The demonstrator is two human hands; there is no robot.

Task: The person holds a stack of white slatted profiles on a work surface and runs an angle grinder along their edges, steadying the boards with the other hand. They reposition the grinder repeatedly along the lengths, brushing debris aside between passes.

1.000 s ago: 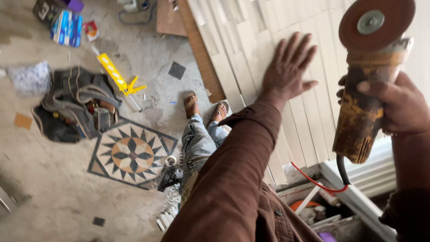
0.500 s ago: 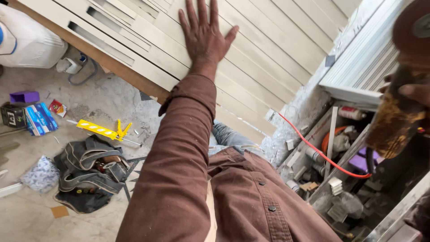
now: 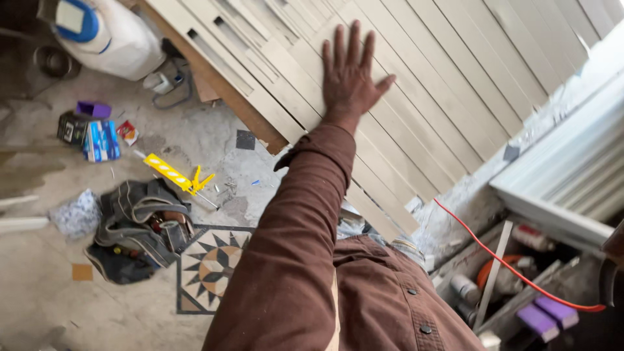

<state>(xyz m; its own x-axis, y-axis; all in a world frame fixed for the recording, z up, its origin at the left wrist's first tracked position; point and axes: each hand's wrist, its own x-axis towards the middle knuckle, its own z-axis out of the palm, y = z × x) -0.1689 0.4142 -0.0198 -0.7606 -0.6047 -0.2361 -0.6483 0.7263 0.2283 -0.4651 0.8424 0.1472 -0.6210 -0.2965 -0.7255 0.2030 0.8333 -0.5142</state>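
Grinder gone from view; left hand [image 3: 350, 78] flat on slats [image 3: 455, 84].

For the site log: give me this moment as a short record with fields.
Left hand: left hand flat, fingers spread, pressed on the pale slatted panels; no grip on anything
Right hand: out of view; only a dark edge shows at the right border
Sleeve: brown shirt sleeve
Floor items: yellow tool, dark tool bag, star-pattern tile, white bottle with blue cap
Lower right: red cable over a tray with purple blocks
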